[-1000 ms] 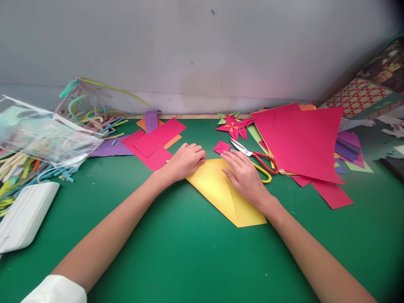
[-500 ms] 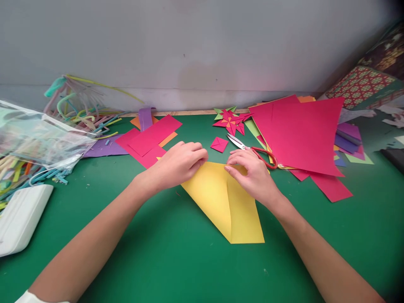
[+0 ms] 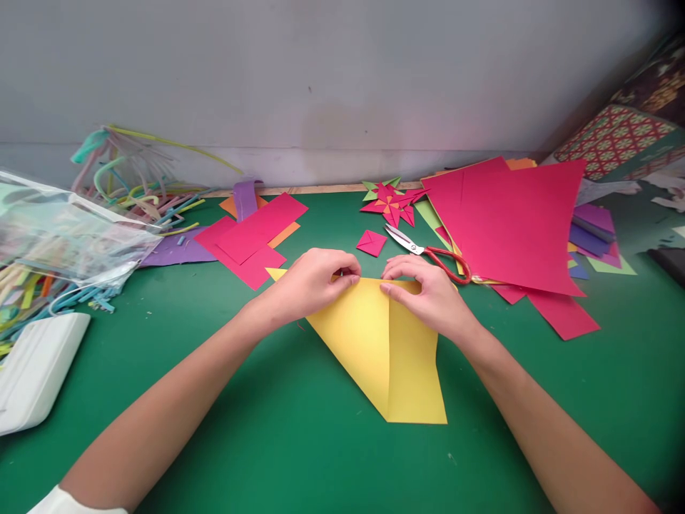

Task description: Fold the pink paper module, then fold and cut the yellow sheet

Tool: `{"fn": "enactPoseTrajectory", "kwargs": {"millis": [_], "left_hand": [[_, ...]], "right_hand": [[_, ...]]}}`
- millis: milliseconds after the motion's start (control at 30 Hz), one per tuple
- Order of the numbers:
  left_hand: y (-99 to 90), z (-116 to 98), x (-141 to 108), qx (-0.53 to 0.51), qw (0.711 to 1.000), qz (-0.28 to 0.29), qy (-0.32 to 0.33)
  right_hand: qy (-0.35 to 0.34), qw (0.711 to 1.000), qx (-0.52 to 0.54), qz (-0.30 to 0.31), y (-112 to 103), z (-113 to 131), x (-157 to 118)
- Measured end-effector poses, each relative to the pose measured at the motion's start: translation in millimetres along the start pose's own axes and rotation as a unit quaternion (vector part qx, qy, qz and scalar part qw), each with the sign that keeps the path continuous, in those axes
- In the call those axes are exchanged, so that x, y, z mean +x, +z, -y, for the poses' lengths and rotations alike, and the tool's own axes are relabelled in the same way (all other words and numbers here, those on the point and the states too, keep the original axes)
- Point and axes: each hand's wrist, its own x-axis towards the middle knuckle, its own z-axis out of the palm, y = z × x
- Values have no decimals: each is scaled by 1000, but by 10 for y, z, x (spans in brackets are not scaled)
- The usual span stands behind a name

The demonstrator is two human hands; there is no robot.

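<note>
A yellow paper sheet [image 3: 369, 343], folded over on its left side, lies in the middle of the green table with a point toward me. My left hand [image 3: 321, 282] pinches its far edge left of centre. Close to it on the right, my right hand [image 3: 422, 289] grips the same far edge between thumb and fingers. Beyond the hands are a small folded red square [image 3: 371, 243] and scissors [image 3: 412, 246] with red handles, their blades slightly apart. Behind them sits a red folded-paper star [image 3: 389, 205] on green pieces.
Large red sheets [image 3: 514, 221] are piled at the right, near a patterned box [image 3: 615, 139]. Red strips [image 3: 262, 228] and purple paper [image 3: 182, 248] lie left of centre. Pipe cleaners [image 3: 150, 193], a clear plastic bag [image 3: 69, 228] and a white object [image 3: 40, 375] are at the far left.
My left hand has moved slightly right and turned, showing its thumb on the edge. The yellow sheet's near point has shifted a little toward me, and its fold looks straighter.
</note>
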Motion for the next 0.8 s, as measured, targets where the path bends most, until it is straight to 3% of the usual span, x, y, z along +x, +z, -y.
{"fn": "enactPoseTrajectory", "kwargs": {"millis": [800], "left_hand": [[-19,-44,-11,-12,1000,24,-5]], "right_hand": [[27,999,29,10,-18,16,10]]}}
